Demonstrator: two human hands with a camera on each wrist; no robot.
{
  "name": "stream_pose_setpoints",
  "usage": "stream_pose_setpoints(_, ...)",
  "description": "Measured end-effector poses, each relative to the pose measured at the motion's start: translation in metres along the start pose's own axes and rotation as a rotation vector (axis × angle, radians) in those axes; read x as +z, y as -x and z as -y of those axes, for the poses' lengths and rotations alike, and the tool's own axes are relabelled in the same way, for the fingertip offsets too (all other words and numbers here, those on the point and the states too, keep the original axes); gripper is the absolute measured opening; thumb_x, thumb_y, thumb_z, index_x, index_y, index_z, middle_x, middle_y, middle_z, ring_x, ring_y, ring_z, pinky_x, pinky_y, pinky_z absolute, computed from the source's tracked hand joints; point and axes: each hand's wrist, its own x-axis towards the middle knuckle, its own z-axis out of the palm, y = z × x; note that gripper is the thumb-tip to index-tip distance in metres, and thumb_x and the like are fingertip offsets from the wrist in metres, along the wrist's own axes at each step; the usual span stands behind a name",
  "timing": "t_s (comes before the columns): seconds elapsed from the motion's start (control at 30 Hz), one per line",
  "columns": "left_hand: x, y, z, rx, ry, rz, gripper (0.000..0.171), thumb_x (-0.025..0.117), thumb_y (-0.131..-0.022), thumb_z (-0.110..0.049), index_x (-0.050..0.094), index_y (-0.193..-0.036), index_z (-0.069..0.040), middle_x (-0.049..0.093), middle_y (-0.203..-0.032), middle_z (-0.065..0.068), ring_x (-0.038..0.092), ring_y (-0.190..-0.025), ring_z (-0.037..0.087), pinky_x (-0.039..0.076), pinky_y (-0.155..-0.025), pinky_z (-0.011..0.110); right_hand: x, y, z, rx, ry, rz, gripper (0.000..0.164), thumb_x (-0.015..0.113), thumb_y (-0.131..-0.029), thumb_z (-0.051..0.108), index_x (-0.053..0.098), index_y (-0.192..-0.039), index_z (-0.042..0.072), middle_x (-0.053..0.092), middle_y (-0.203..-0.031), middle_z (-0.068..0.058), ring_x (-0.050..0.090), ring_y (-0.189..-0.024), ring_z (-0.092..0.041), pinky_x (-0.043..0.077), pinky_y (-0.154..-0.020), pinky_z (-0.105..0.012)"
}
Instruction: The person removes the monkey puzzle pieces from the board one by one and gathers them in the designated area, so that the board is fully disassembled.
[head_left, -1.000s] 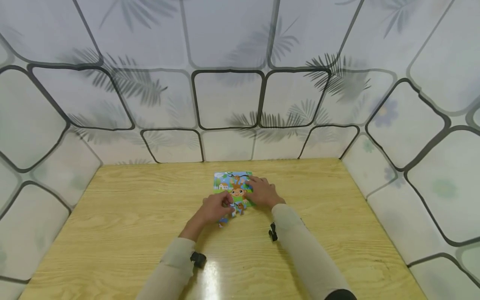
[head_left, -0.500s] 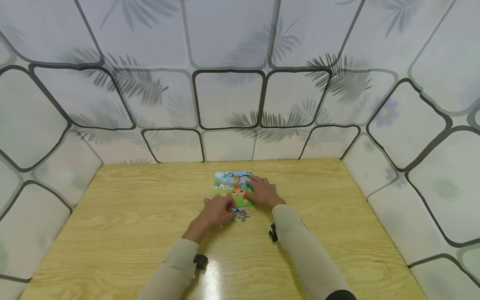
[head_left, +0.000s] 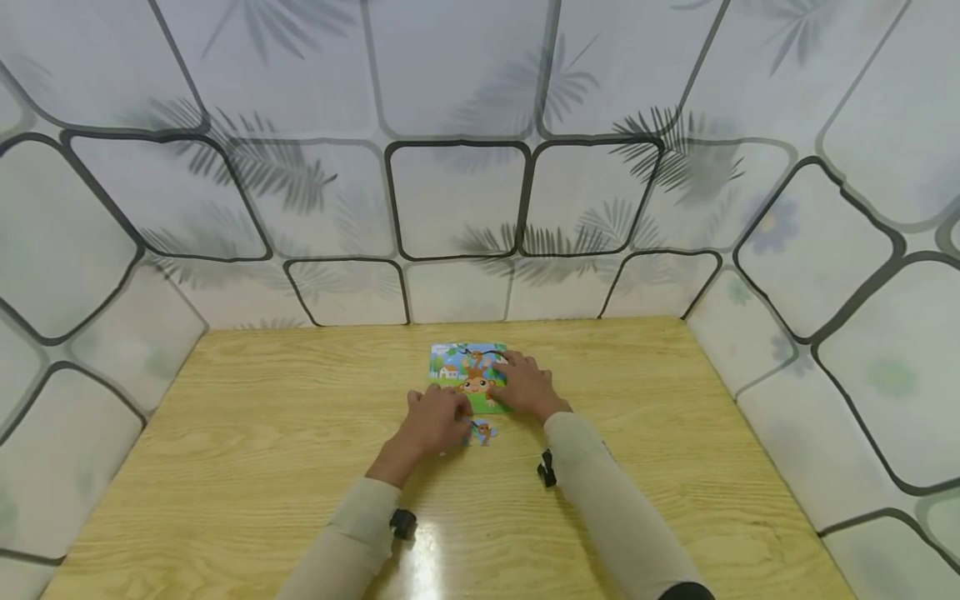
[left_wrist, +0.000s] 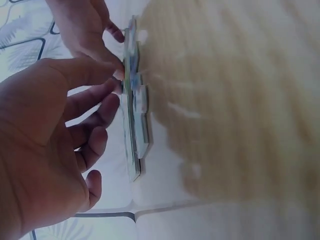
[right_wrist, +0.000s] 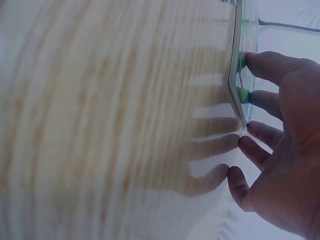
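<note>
A jigsaw puzzle (head_left: 446, 357) with a cartoon monkey and a small house lies flat on the table. My left hand (head_left: 432, 422) is at its lower left part; thumb and index fingertip nearly meet over it, pinching a small puzzle piece mostly hidden by the fingers. Loose puzzle pieces (head_left: 483, 432), one showing a small monkey, lie just below the near edge, partly covered by that hand. My right hand (head_left: 528, 388) rests on the right side of the puzzle. In the right wrist view, its thumb and a finger touch the top of the puzzle (right_wrist: 234, 75), other fingertips on the table.
The wooden table (head_left: 300, 433) extends around the puzzle on all sides. Behind and beside it stand pale walls (head_left: 459, 200) with a dark stone outline and leaf pattern. Small black devices (head_left: 402, 524) are strapped at both sleeves.
The left hand has shifted slightly right and nearer, and the small-monkey pieces have come away from the puzzle's near edge toward the person. The right hand stays in place.
</note>
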Motion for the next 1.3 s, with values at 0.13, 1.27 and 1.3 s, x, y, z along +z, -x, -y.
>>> stream_pose_setpoints(0.13,-0.003,-0.006,0.002,-0.017,0.016,-0.044,0.012,0.062,-0.088,-0.028,0.071,-0.094,-0.022,0.063,-0.088,-0.006,0.055,-0.088,0.018,0.035,-0.078,0.048,0.001,0.001,-0.001,0.007,-0.007,-0.012,0.058,0.056,-0.094,0.049,0.044,-0.146,0.025,0.030,-0.156,-0.006,0.031,-0.140,-0.037,0.033,-0.100,-0.066)
stream_pose_setpoints(1.27,0.011,-0.080,0.000,-0.205,0.014,-0.008,0.039,0.048,-0.099,-0.043,0.059,-0.131,-0.023,0.047,-0.131,0.013,0.038,-0.125,0.033,0.033,-0.096,0.058,0.006,0.011,-0.008,0.052,0.037,-0.105,0.056,0.055,-0.094,0.046,0.049,-0.142,0.018,0.044,-0.151,-0.003,0.039,-0.139,-0.031,0.036,-0.102,-0.060)
stream_pose_setpoints(1.3,0.012,-0.082,-0.001,-0.207,0.013,-0.013,0.038,0.048,-0.099,-0.043,0.059,-0.130,-0.023,0.047,-0.131,0.012,0.038,-0.125,0.033,0.032,-0.096,0.058,0.004,0.011,-0.008,0.055,0.035,-0.104,0.056,0.055,-0.094,0.046,0.050,-0.142,0.018,0.044,-0.151,-0.004,0.039,-0.139,-0.031,0.036,-0.102,-0.060)
